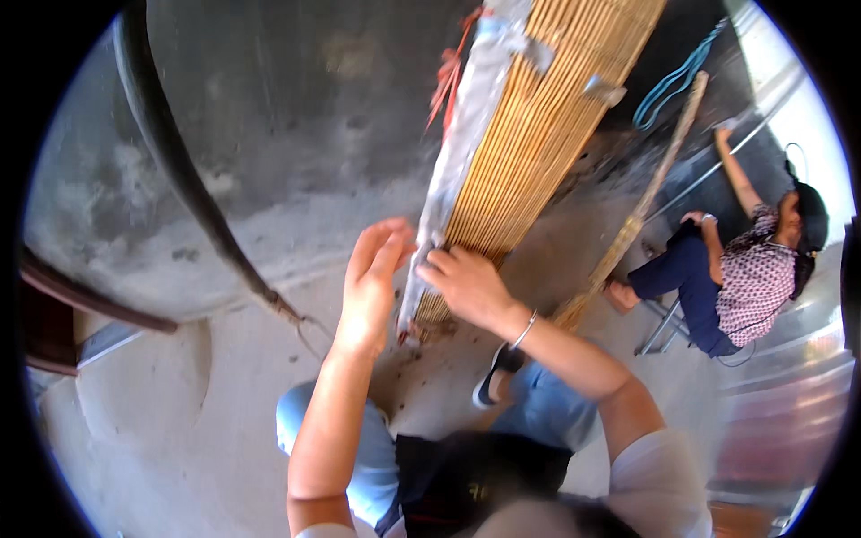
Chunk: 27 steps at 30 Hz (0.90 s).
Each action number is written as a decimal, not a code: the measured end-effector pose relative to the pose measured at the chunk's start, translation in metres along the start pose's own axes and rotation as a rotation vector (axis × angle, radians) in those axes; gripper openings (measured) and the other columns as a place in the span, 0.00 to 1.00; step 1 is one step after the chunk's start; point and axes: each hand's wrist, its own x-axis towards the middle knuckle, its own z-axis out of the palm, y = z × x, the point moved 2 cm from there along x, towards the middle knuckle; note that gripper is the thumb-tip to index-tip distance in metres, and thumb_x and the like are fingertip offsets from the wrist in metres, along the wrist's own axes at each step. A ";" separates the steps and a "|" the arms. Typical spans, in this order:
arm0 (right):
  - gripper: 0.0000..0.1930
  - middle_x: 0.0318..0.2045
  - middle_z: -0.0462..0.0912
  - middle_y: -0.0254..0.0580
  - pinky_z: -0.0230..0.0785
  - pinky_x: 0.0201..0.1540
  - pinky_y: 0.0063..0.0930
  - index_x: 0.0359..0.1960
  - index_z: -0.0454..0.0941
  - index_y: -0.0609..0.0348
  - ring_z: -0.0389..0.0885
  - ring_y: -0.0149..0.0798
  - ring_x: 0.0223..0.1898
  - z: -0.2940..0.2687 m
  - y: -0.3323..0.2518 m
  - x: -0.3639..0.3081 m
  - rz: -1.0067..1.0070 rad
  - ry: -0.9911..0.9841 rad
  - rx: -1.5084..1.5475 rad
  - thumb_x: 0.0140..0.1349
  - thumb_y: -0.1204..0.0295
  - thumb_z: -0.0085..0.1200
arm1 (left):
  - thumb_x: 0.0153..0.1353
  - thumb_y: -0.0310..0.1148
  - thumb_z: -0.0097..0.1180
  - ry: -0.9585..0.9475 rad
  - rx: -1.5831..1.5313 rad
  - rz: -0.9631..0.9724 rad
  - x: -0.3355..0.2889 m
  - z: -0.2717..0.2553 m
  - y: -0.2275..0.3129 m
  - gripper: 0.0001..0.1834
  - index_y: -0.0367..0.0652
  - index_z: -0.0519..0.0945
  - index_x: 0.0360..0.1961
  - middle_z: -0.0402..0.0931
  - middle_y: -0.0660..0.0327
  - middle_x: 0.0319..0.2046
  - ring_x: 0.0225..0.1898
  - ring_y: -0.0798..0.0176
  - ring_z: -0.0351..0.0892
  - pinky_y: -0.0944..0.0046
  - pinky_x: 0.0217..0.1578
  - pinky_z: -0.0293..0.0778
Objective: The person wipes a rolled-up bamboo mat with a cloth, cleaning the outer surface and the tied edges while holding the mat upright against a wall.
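At twelve o'clock, your right hand [466, 285] grips the stiff, light bamboo mat [538, 125]; left hand [372, 273] hovers open.

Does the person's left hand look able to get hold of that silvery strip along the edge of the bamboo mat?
Probably yes. The left hand is open right beside the silvery strip, with nothing between them. The right hand rests on the bamboo mat on the strip's other side, leaving the near edge free.
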 end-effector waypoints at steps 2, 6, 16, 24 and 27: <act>0.19 0.41 0.75 0.34 0.74 0.35 0.33 0.45 0.79 0.49 0.76 0.39 0.37 -0.020 0.007 0.018 0.031 0.021 0.074 0.48 0.73 0.58 | 0.70 0.37 0.43 0.022 -0.002 -0.001 0.000 -0.006 -0.001 0.19 0.39 0.72 0.56 0.74 0.56 0.51 0.53 0.61 0.73 0.60 0.59 0.64; 0.17 0.40 0.76 0.36 0.76 0.32 0.29 0.49 0.79 0.48 0.78 0.37 0.36 -0.134 0.037 0.086 -0.070 0.434 -0.123 0.56 0.71 0.55 | 0.70 0.37 0.43 0.040 -0.018 -0.025 0.004 -0.004 -0.001 0.18 0.39 0.71 0.55 0.74 0.57 0.49 0.51 0.62 0.73 0.60 0.58 0.65; 0.17 0.40 0.77 0.46 0.72 0.44 0.42 0.42 0.78 0.54 0.78 0.51 0.42 -0.308 0.116 0.209 0.064 0.610 -0.568 0.48 0.73 0.58 | 0.69 0.35 0.43 0.015 -0.029 -0.075 0.006 -0.002 -0.003 0.17 0.38 0.72 0.54 0.74 0.57 0.48 0.50 0.62 0.73 0.61 0.58 0.65; 0.11 0.35 0.73 0.44 0.76 0.27 0.30 0.42 0.73 0.59 0.77 0.41 0.32 -0.105 0.042 0.128 0.054 0.197 -0.470 0.57 0.72 0.50 | 0.69 0.35 0.44 0.006 -0.037 -0.001 -0.010 -0.007 0.008 0.16 0.39 0.73 0.53 0.74 0.59 0.46 0.50 0.63 0.73 0.61 0.57 0.65; 0.07 0.38 0.74 0.43 0.74 0.26 0.27 0.34 0.73 0.56 0.77 0.36 0.33 0.004 0.007 0.061 -0.009 -0.053 -0.498 0.55 0.70 0.51 | 0.69 0.35 0.44 0.014 -0.045 0.033 -0.015 -0.008 0.005 0.16 0.39 0.73 0.53 0.74 0.59 0.46 0.50 0.63 0.73 0.61 0.57 0.65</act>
